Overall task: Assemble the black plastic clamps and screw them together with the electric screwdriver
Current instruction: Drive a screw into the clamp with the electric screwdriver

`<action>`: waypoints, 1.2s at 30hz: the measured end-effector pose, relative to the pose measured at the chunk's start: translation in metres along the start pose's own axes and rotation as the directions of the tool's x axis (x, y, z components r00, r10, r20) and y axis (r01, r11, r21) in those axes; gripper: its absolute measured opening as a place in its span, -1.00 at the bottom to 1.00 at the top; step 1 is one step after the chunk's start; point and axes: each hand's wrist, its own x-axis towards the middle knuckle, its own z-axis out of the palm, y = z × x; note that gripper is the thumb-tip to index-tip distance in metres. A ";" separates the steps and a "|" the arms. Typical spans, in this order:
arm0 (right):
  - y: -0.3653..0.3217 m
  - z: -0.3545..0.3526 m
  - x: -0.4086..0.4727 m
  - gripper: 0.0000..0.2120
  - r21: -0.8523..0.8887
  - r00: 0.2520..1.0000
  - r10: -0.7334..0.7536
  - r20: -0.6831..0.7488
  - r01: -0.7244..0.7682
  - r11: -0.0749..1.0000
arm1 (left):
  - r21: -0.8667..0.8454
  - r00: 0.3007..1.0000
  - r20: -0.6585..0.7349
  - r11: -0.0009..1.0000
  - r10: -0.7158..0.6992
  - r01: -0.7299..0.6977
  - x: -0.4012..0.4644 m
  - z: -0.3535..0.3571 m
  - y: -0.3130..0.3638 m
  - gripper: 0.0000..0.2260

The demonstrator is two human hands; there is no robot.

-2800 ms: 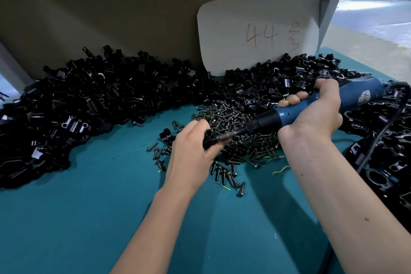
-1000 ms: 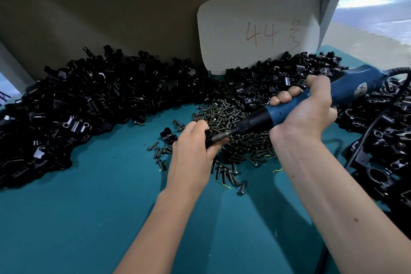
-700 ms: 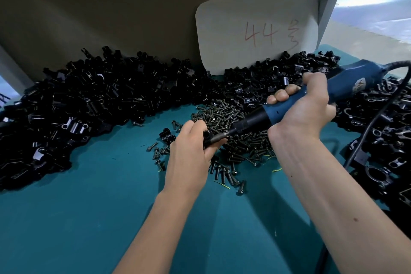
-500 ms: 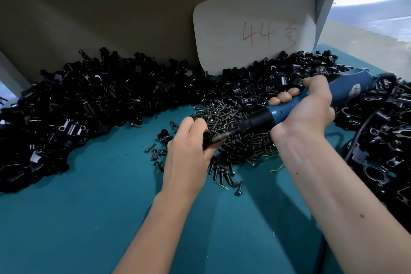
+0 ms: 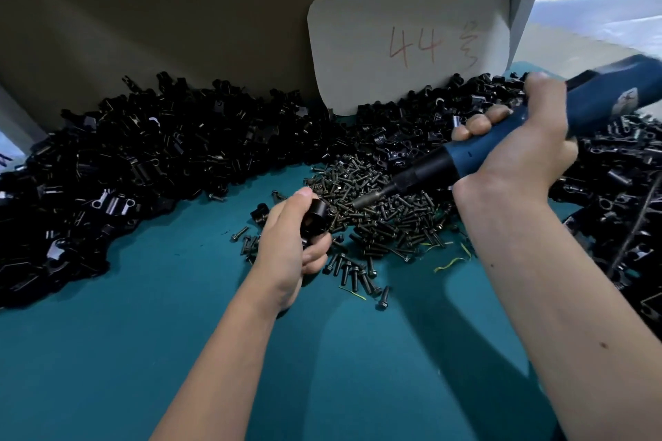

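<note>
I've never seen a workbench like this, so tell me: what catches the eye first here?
The black clamps, heaped in a long bank along the back of the teal table and down its right side. In front of them lies a mound of dark screws. Over it the right hand grips a blue screwdriver, its tip aimed at a clamp piece held in the left hand.
</note>
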 end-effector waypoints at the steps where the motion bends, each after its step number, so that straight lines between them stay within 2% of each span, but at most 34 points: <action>1: -0.001 -0.001 0.002 -0.77 -0.027 0.999 -0.022 0.023 0.023 0.999 | 0.028 1.000 0.012 1.000 0.009 -0.009 0.000 0.001 0.000 -0.72; 6: 0.006 -0.003 -0.005 -0.76 -0.138 0.983 -0.037 0.182 0.063 0.988 | 0.174 0.998 0.056 0.984 0.023 -0.032 -0.001 0.003 0.001 -0.65; 11: 0.011 -0.003 -0.007 -0.75 -0.180 0.973 -0.066 0.219 0.106 0.978 | 0.285 0.999 0.027 0.958 0.027 -0.033 0.000 0.004 0.000 -0.52; 15: 0.009 -0.003 -0.005 -0.77 -0.170 0.974 -0.059 0.220 0.098 0.980 | 0.382 0.997 0.045 0.921 0.069 -0.081 -0.003 0.007 0.000 -0.63; 18: 0.006 -0.003 -0.003 -0.79 -0.168 0.975 -0.040 0.216 0.078 0.983 | 0.494 0.989 0.061 0.857 0.131 -0.144 -0.005 0.011 -0.001 -0.64; 25: 0.008 -0.002 -0.006 -0.76 -0.186 0.964 -0.053 0.261 0.104 0.977 | 0.525 0.982 0.068 0.830 0.176 -0.185 -0.006 0.009 -0.003 -0.66; 36: 0.008 -0.001 -0.007 -0.82 -0.199 0.934 -0.085 0.348 0.162 0.967 | 0.640 0.974 0.057 0.741 0.220 -0.205 -0.005 0.011 -0.005 -0.64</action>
